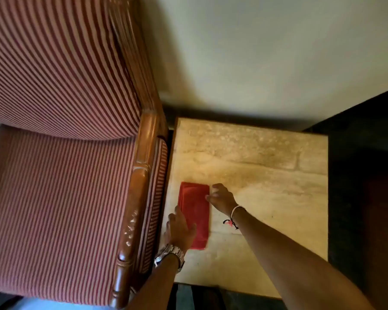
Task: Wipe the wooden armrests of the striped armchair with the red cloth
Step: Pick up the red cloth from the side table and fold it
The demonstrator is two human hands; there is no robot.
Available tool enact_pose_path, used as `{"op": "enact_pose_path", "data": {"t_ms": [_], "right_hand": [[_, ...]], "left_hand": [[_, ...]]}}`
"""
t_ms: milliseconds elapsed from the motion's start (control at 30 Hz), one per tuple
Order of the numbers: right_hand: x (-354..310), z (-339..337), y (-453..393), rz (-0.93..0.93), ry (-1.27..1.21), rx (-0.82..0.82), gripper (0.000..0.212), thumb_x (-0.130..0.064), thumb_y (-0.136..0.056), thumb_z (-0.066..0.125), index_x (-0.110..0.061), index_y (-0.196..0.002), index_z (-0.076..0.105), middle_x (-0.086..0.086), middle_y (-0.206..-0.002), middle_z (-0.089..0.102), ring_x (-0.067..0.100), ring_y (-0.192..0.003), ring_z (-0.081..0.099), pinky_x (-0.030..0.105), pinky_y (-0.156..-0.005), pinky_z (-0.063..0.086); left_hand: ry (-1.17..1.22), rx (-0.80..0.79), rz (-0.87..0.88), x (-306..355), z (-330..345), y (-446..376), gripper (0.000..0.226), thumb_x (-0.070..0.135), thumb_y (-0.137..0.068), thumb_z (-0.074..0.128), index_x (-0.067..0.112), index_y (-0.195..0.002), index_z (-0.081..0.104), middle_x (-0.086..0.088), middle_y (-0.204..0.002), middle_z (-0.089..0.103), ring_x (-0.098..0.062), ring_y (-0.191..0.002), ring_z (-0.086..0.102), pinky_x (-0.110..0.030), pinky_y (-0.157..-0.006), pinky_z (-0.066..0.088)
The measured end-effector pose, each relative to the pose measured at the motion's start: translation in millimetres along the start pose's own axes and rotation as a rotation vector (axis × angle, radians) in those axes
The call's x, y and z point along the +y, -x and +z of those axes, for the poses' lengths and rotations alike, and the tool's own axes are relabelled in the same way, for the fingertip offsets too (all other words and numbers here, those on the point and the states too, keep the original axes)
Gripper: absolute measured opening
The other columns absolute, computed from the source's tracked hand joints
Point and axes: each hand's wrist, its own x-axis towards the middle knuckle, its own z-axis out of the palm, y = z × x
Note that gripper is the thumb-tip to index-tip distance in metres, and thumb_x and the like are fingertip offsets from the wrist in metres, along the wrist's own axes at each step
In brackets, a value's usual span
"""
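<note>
Red cloth (195, 214) folded into long rectangle, flat on counter (267, 175), near counter's left edge, just beside striped armchair (61, 153). Wooden armrest (136, 202) runs parallel to cloth, narrow gap between. Left hand (180, 229) spread, palm down, covering cloth's lower left edge; metal watch (169, 255) on wrist. Right hand (221, 196) at cloth's upper right corner, fingers curled at edge; pinch or mere touch, cannot tell. Counter right of cloth and toward wall (267, 52) bare.
</note>
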Motion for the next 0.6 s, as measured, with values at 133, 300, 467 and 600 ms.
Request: {"op": "enact_pose_path", "data": {"t_ms": [133,300,467,600], "right_hand": [[23,28,-20,-0.015,-0.235,0.160,0.044,-0.013,-0.087,0.079,-0.003,-0.126,0.062,0.016,-0.118,0.072,0.028,-0.110,0.069,0.030,-0.092,0.051],[31,47,-36,-0.059,-0.314,0.175,0.025,-0.012,-0.086,0.080,0.002,-0.106,0.073,0.015,-0.095,0.074,0.019,-0.090,0.065,0.035,-0.080,0.053],[36,65,-34,-0.138,-0.366,0.180,0.007,-0.008,-0.093,0.069,-0.008,-0.098,0.074,0.008,-0.091,0.070,0.017,-0.089,0.061,0.029,-0.076,0.045],[23,57,-7,-0.091,-0.632,0.157,0.020,-0.003,-0.097,0.061,-0.007,-0.114,0.071,0.012,-0.107,0.071,0.024,-0.102,0.065,0.036,-0.091,0.051]], "left_hand": [[0.127,0.028,-0.088,-22,29,-18,0.068,0.028,-0.090,0.066,0.008,-0.146,0.034,-0.016,-0.134,0.048,-0.034,-0.113,0.060,-0.047,-0.088,0.060],[0.330,0.185,-0.121,-32,37,-42,0.049,0.016,-0.083,0.072,0.007,-0.123,0.046,-0.015,-0.119,0.064,-0.035,-0.101,0.068,-0.050,-0.082,0.060],[0.293,0.160,-0.095,-45,39,-54,0.036,0.011,-0.083,0.074,0.005,-0.116,0.061,-0.012,-0.109,0.074,-0.031,-0.099,0.071,-0.047,-0.086,0.060],[0.325,0.190,-0.021,-39,35,-29,0.028,0.007,-0.081,0.072,0.004,-0.108,0.065,-0.013,-0.104,0.077,-0.028,-0.093,0.073,-0.039,-0.082,0.061]]}}
